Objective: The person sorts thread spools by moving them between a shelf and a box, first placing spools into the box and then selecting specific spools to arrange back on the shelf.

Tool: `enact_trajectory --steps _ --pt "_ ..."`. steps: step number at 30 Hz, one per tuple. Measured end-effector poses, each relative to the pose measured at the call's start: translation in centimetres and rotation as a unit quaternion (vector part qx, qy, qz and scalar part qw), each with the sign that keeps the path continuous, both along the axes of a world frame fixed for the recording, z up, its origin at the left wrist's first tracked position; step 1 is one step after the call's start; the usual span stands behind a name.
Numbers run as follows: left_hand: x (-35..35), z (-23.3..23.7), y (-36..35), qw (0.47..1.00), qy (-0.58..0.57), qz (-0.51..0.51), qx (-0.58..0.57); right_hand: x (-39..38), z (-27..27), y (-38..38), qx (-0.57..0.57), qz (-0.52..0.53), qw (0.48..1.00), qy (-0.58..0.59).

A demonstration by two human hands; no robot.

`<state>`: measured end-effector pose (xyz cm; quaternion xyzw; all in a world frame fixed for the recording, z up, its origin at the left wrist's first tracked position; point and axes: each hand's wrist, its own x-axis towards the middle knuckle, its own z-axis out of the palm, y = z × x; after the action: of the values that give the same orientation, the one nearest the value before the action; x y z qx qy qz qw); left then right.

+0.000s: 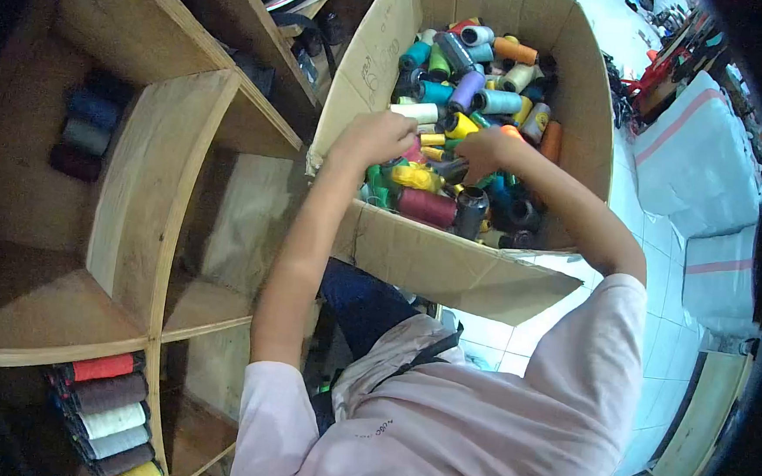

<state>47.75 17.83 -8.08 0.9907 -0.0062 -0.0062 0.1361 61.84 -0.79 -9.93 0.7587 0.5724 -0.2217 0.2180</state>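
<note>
Both my hands reach into a large cardboard box [370, 58] filled with many coloured thread spools. My left hand [377, 136] rests among the spools near the box's left wall, just below a white spool [417, 112]; whether it grips one I cannot tell. My right hand [481, 150] is curled over the pile beside a yellow spool [460, 125], its fingers closed around something dark that is mostly hidden. A maroon spool [426, 207] and a black spool [471, 210] lie near the box's front flap.
A wooden shelf unit [153, 180] stands on the left; its lower compartment holds stacked thread spools [109, 405], and dark spools [86, 133] sit in an upper one. White floor tiles [660, 238] and folded fabric [708, 162] lie to the right.
</note>
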Motion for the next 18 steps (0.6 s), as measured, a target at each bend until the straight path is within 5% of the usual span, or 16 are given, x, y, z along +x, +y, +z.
enact_trajectory --steps 9,11,13,15,18 --pt "0.1 -2.3 1.8 0.992 0.096 -0.026 -0.075 3.2 4.3 -0.5 0.183 -0.065 0.981 -0.013" --pt "0.0 -1.9 1.1 0.991 0.058 -0.020 -0.121 3.9 3.7 -0.8 0.320 -0.096 0.939 0.079" --pt "0.1 -0.5 0.5 0.985 0.023 -0.016 -0.168 3.6 3.9 -0.2 0.331 -0.094 0.933 0.111" --pt "0.7 0.4 0.5 0.971 0.099 0.100 -0.191 3.2 3.6 0.5 0.428 -0.107 0.862 0.250" --pt "0.5 -0.4 0.7 0.962 -0.027 0.118 -0.246 1.7 5.2 0.5 0.429 -0.185 0.814 0.344"
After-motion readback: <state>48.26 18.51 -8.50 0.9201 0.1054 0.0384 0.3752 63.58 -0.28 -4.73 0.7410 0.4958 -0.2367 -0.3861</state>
